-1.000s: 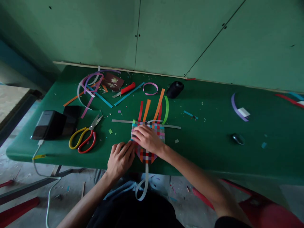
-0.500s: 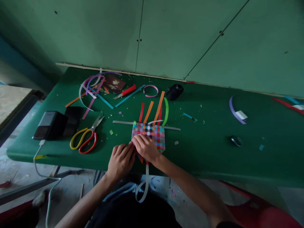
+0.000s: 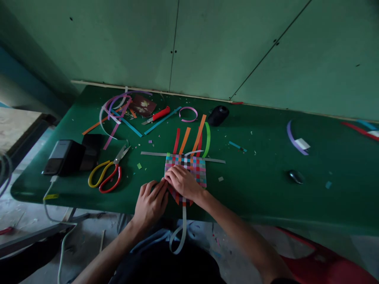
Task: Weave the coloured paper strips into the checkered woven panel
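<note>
Woven mat (image 3: 201, 169) sits lower centre of frame. My right hand (image 3: 182, 182) lies across it, fingers bunched, probably stopping slip. Left hand (image 3: 150, 202) curls at its left edge; can't tell if either pinches. Scissors (image 3: 116, 161) left of frame, likely parked within reach.

dim — cool cast | soft shadows | wide-angle stretch — edges soft

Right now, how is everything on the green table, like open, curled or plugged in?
Woven piece: unfinished edge, loose strips sticking out.
Left hand: at the woven piece's left edge.
Right hand: resting on top.
Scissors: blades slightly open.
Red-handled cutter: blade out.
Pink strip: curled in a ring.
Black box: cable plugged in.
</note>
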Motion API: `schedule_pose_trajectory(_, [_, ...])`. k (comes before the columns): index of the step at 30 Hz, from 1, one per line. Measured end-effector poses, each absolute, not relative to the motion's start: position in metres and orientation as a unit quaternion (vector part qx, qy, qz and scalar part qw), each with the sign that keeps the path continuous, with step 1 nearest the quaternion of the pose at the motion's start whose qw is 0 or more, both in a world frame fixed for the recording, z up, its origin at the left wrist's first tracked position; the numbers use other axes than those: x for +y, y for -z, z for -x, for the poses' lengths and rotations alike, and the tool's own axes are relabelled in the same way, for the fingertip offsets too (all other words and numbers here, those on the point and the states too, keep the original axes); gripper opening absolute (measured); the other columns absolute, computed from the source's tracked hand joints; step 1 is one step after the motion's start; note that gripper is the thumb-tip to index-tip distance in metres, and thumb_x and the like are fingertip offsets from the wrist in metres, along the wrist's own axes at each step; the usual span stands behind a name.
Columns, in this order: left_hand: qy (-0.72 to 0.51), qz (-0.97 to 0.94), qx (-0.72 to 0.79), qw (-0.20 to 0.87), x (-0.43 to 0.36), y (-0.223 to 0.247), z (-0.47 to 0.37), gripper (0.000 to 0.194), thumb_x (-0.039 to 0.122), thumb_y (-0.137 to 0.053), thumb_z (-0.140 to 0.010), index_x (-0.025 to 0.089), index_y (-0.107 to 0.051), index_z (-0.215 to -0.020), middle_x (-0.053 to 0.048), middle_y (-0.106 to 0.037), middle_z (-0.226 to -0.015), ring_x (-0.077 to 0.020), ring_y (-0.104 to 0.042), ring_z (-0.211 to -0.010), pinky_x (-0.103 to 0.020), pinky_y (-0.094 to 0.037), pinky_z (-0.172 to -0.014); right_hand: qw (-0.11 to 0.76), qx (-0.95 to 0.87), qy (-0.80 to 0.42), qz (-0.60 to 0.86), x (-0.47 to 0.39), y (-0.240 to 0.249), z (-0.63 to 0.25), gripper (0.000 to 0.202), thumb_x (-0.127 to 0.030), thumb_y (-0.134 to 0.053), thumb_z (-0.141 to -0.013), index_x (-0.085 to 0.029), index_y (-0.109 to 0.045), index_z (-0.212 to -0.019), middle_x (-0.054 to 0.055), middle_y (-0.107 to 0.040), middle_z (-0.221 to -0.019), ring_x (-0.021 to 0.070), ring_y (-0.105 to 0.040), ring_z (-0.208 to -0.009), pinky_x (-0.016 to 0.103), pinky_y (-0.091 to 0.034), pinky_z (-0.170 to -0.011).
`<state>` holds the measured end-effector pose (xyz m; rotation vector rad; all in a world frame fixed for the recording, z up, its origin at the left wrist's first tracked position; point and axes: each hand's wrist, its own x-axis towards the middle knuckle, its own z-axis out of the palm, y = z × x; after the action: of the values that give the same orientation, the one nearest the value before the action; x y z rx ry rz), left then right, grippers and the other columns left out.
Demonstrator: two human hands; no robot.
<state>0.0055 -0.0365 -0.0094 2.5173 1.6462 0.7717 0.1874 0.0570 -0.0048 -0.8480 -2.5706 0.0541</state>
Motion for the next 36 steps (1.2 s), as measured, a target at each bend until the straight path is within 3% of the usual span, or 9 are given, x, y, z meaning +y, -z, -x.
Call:
schedule_pose_trajectory(12, [-0.272, -0.787, 0.552, 0.042, -0.034, 0.011, -0.008, 0.027, 0.018, -0.064, -0.098, 0.022, -0.071, -0.124, -0.008, -0.077, -0.126, -0.0286, -0.066, -0.111, -0.047, -0.05, -0.096, 0.214, -0.928, -0.095, 0.292, 0.061, 0.007, -0.189, 0.019, -0.017, -0.045, -0.11, -0.019, -0.062, -0.101, 0.008, -0.068, -0.097, 0.0236, -0.064, -0.094, 0.04, -0.055, -0.09])
schedule_pose_trajectory(16, [-0.275, -0.76, 0.581, 0.101, -0.022, 0.007, -0.007, 0.01, 0.02, -0.064, -0.099, 0.022, -0.067, -0.108, -0.006, -0.077, -0.112, -0.0248, -0.067, -0.102, -0.043, -0.051, -0.088, 0.222, -0.91, -0.16, 0.311, 0.061, 0.003, -0.194, 0.019, -0.02, -0.044, -0.11, -0.02, -0.063, -0.106, 0.009, -0.068, -0.101, 0.0247, -0.065, -0.099, 0.042, -0.057, -0.09])
schedule_pose_trajectory(19, [-0.265, -0.744, 0.601, 0.12, -0.008, 0.005, -0.003, 0.013, 0.019, -0.065, -0.099, 0.021, -0.066, -0.112, -0.005, -0.073, -0.1, -0.023, -0.067, -0.094, -0.039, -0.052, -0.083, 0.252, -0.89, -0.226, 0.307, 0.066, -0.003, -0.196, 0.021, -0.02, -0.043, -0.11, -0.022, -0.064, -0.114, 0.009, -0.069, -0.11, 0.0242, -0.067, -0.107, 0.043, -0.059, -0.095])
schedule_pose_trajectory(22, [-0.256, -0.763, 0.582, 0.117, 0.001, 0.004, 0.001, 0.02, 0.023, -0.064, -0.102, 0.023, -0.067, -0.121, -0.005, -0.071, -0.103, -0.0211, -0.067, -0.094, -0.037, -0.053, -0.084, 0.298, -0.862, -0.191, 0.362, 0.076, -0.004, -0.192, 0.028, -0.019, -0.042, -0.11, -0.021, -0.064, -0.127, 0.013, -0.067, -0.125, 0.0273, -0.064, -0.12, 0.047, -0.058, -0.102])
schedule_pose_trajectory(26, [-0.249, -0.784, 0.56, 0.099, 0.006, 0.006, 0.006, 0.017, 0.026, -0.063, -0.103, 0.026, -0.074, -0.116, -0.005, -0.07, -0.106, -0.0196, -0.067, -0.093, -0.036, -0.055, -0.085, 0.275, -0.86, -0.102, 0.418, 0.09, 0.004, -0.18, 0.041, -0.021, -0.045, -0.108, -0.017, -0.057, -0.147, 0.018, -0.061, -0.142, 0.0346, -0.057, -0.132, 0.055, -0.055, -0.108])
schedule_pose_trajectory(36, [-0.229, -0.846, 0.478, 0.062, 0.017, 0.007, 0.016, 0.022, 0.022, -0.053, -0.107, 0.022, -0.07, -0.122, -0.008, -0.07, -0.117, -0.0208, -0.069, -0.098, -0.035, -0.059, -0.087, 0.258, -0.861, -0.145, 0.413, 0.093, 0.012, -0.186, 0.05, -0.018, -0.037, -0.109, -0.017, -0.048, -0.158, 0.015, -0.058, -0.149, 0.0302, -0.05, -0.14, 0.053, -0.053, -0.115])
